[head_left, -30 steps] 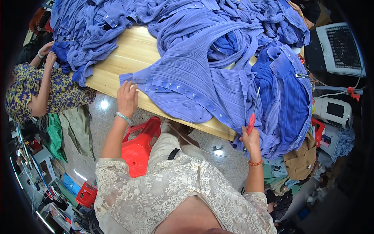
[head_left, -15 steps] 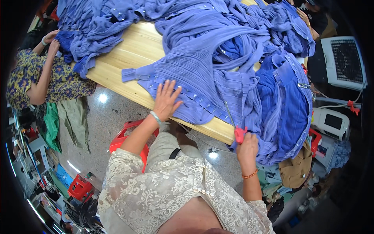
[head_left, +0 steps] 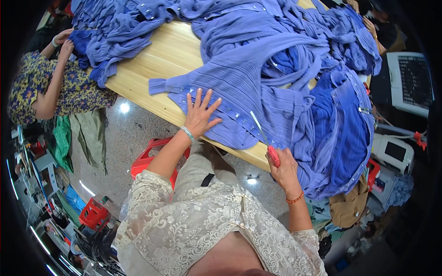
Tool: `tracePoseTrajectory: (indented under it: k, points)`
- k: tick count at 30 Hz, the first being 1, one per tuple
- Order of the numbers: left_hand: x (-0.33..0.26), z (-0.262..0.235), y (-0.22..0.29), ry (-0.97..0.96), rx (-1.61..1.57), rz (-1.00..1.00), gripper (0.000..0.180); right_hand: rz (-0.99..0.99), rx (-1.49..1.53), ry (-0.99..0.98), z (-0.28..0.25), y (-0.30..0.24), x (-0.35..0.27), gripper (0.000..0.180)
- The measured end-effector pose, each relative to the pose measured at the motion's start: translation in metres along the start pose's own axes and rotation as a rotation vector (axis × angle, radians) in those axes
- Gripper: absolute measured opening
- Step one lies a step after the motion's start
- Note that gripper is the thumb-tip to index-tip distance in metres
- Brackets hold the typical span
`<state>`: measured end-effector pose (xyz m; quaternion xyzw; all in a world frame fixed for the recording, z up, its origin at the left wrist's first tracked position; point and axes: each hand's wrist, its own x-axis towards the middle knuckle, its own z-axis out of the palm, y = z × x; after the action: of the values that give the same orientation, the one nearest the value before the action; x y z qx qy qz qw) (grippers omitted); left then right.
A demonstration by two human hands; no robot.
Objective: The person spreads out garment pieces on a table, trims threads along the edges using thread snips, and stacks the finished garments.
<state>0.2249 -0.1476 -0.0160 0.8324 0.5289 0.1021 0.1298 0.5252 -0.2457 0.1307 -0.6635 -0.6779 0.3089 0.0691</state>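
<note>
A ribbed blue-violet knit garment (head_left: pixel 230 78) with a strip of shiny snap-like fasteners lies flattened at the table's near edge. My left hand (head_left: pixel 200 115) rests flat on it beside the fastener strip, fingers spread. My right hand (head_left: pixel 286 171) grips red-handled scissors (head_left: pixel 273 156) near the table edge. Their long, slim metal blades point up and left over the fastener strip. Part of the handle is hidden in my fingers.
More blue-violet garments heap across the wooden table (head_left: pixel 172 50) and hang over its right edge. A person in a floral top (head_left: pixel 60 87) handles cloth at left; another person's hands show at far right. A red stool (head_left: pixel 152 158) stands below the table edge.
My right hand has moved up and left with the scissors, bringing the blades over the fastener strip. My left hand stays spread on the garment.
</note>
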Motion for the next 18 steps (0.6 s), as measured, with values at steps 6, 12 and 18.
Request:
tracePoseTrajectory:
  k: [6,12,18]
  points:
    - [-0.003,0.002,-0.008,0.011,-0.058,0.018,0.071,-0.005,-0.062,-0.276,0.009,-0.006,0.032,0.018]
    - [0.000,-0.004,-0.013,0.009,-0.059,0.025,0.070,-0.175,-0.040,-0.312,0.035,-0.047,0.106,0.025]
    - [0.002,-0.004,-0.021,-0.003,-0.046,0.056,0.070,-0.172,-0.065,-0.338,0.039,-0.079,0.132,0.027]
